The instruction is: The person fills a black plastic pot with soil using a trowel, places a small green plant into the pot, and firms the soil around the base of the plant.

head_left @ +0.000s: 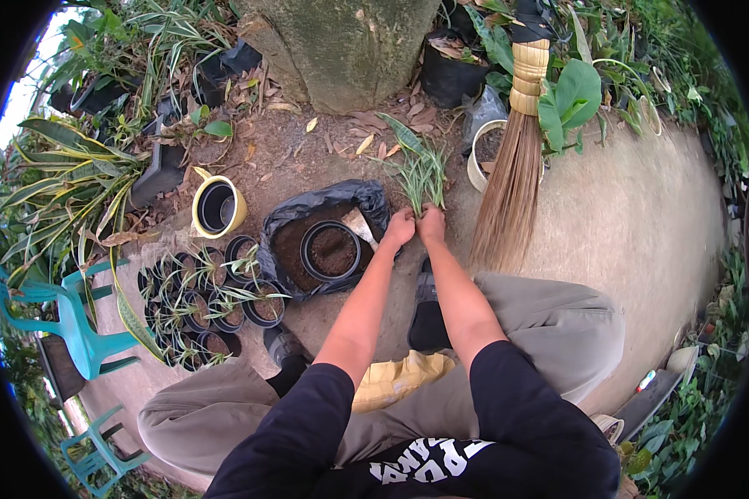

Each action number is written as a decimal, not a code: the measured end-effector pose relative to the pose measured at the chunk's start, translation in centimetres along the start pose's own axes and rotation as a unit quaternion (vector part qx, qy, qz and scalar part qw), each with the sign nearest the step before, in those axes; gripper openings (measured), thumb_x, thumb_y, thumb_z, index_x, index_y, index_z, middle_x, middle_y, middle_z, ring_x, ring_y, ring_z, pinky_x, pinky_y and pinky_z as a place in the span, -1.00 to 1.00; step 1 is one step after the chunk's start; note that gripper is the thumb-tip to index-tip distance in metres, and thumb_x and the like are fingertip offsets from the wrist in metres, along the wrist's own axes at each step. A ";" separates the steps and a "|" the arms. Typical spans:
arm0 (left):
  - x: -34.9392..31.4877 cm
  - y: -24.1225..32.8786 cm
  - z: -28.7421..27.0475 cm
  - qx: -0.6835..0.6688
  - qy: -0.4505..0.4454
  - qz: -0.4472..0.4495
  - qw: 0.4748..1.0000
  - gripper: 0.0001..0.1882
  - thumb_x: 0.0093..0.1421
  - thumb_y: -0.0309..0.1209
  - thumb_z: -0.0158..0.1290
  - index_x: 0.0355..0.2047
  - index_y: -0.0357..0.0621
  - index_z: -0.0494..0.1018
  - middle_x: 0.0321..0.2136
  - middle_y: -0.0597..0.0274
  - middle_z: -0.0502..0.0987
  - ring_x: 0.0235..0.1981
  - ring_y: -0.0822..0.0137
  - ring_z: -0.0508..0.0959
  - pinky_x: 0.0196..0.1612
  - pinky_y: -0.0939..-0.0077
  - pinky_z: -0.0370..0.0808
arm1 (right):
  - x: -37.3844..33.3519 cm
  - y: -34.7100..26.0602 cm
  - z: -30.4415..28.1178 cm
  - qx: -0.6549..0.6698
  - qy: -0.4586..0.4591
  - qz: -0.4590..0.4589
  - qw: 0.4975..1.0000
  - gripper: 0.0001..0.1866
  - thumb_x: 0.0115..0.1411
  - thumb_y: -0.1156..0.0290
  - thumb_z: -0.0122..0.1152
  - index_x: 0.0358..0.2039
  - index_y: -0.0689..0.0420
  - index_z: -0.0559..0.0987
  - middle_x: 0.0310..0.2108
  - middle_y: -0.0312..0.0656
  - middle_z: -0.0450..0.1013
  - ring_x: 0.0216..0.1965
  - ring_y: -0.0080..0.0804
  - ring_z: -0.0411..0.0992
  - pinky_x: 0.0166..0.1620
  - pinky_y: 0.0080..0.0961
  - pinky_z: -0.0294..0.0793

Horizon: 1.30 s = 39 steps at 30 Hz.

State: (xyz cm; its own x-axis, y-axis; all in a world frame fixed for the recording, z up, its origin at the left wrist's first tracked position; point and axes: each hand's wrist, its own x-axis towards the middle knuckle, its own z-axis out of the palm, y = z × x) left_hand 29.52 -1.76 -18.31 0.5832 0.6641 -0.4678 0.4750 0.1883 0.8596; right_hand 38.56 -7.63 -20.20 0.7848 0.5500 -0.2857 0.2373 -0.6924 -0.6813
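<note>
Ahead of me, my left hand (pixel 401 227) and my right hand (pixel 431 224) are side by side, fingers closed around the bases of a bunch of narrow-leaved green plantlets (pixel 422 179). The leaves point away from me over the ground. Just left of my hands lies an open black plastic bag (pixel 279 223) of dark soil. Inside it stands a round black pot (pixel 306 249) with soil in it, and a soil-smeared trowel (pixel 359 224) rests beside the pot. Farther left, several small black pots (pixel 265 309) of soil hold similar young plants.
A yellow pitcher (pixel 236 205) with a dark pot in it stands beyond the small pots. To the right a stick broom (pixel 512 187) hangs before a pale pot (pixel 476 162). A tree trunk (pixel 337 54) rises ahead. Teal plastic chairs (pixel 83 328) are at the left.
</note>
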 end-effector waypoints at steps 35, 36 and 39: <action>-1.5 3.8 -5.0 -0.238 0.099 0.029 0.966 -0.69 0.19 -0.45 0.18 -0.07 -0.31 0.50 -0.27 0.14 0.62 -0.37 0.42 0.61 -0.36 0.58 0.56 | -0.7 -4.6 -4.5 0.518 -0.293 0.060 0.801 -0.69 0.24 0.56 0.11 0.01 0.24 0.47 -0.15 -0.20 0.52 -0.16 -0.43 0.49 -0.13 -0.52 0.47; -1.9 4.5 -5.2 -0.227 0.097 0.026 0.969 -0.68 0.17 -0.45 0.20 -0.08 -0.31 0.50 -0.27 0.14 0.62 -0.37 0.43 0.61 -0.37 0.58 0.56 | -0.7 -4.7 -4.7 0.511 -0.295 0.051 0.806 -0.70 0.23 0.56 0.13 -0.01 0.24 0.48 -0.16 -0.21 0.52 -0.17 -0.44 0.49 -0.15 -0.53 0.47; -3.0 6.0 -6.1 -0.176 0.104 0.030 0.979 -0.66 0.12 -0.45 0.25 -0.10 -0.31 0.52 -0.28 0.14 0.63 -0.39 0.44 0.61 -0.37 0.59 0.56 | -1.2 -5.7 -5.2 0.474 -0.292 0.023 0.831 -0.72 0.19 0.55 0.18 -0.06 0.23 0.52 -0.21 -0.24 0.53 -0.23 -0.48 0.50 -0.20 -0.55 0.47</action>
State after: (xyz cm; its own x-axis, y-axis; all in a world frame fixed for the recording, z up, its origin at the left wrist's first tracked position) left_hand 26.61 1.83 -10.46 0.4394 0.8076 -0.3934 0.1669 0.3569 0.9191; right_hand 39.24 -6.76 -12.47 0.3035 0.8571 -0.4163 -0.5599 -0.1931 -0.8057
